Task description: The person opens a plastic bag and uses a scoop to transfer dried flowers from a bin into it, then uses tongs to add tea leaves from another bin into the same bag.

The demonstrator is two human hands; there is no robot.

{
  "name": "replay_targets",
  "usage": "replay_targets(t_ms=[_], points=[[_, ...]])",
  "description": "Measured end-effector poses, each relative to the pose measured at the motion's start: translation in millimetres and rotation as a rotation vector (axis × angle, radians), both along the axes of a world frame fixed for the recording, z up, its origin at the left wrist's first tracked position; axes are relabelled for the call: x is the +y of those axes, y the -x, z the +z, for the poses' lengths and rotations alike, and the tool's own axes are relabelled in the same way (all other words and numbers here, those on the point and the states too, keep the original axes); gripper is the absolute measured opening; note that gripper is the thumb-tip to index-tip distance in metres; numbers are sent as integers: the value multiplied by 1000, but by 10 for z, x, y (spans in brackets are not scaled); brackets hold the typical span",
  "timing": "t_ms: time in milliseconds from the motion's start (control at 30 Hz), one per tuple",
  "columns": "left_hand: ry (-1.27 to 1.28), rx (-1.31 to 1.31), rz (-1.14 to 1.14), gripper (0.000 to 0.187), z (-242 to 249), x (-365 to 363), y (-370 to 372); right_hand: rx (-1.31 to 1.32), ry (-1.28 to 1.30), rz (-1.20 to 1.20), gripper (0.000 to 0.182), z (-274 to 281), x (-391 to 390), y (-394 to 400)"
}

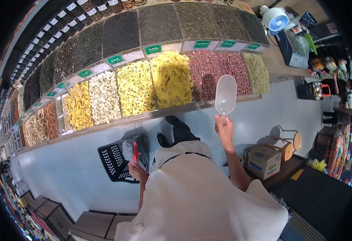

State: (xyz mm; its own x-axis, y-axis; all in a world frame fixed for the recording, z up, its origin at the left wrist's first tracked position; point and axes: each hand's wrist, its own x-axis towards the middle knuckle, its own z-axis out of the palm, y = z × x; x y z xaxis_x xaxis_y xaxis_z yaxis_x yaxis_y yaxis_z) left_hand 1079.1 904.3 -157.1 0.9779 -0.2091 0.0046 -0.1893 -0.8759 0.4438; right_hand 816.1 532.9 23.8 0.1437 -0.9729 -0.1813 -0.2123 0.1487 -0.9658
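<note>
A clear plastic scoop [226, 93] is in my right hand [224, 130], its handle gripped between closed fingers. The scoop's bowl points away from me and overlaps the front edge of the bins with the dried red rosebuds [206, 68]. Down at my left side, my left hand [137, 171] is closed round the red handle [135, 152] of a black shopping basket [110, 162]. A crumpled clear plastic bag [127, 150] shows beside that handle, over the basket.
Open bins run along the counter ahead, with yellow dried flowers [172, 78], pale dried slices [104, 96] and dark teas [121, 33] behind. A fan [275, 19] stands at the far right end. On the right are a cardboard box [263, 161] and a wooden stool [288, 153].
</note>
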Motion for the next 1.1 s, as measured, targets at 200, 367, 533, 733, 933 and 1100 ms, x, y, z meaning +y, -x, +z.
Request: replay_targets(t_ms=[200,367,533,733,933,1100], points=[[25,46,-51,32,33,304,-337,-101,-230,-113,37,-200,1066,28],[109,-74,-111,36,-125,551,-638,-75,-261,-155,35,-265,1625,57],[63,-86,-106,40,-194,700,-823,-74,-154,-169,34,-378,1846,90],[49,-74,-101,42,-284,799,-924,-51,-85,-242,29,-362,1864,71],[53,-23,-59,38,-185,772,-885,-172,-173,-379,26,-330,1547,42],[127,10,-88,36,-29,714,-858,-158,-114,-276,26,-190,1407,-186]])
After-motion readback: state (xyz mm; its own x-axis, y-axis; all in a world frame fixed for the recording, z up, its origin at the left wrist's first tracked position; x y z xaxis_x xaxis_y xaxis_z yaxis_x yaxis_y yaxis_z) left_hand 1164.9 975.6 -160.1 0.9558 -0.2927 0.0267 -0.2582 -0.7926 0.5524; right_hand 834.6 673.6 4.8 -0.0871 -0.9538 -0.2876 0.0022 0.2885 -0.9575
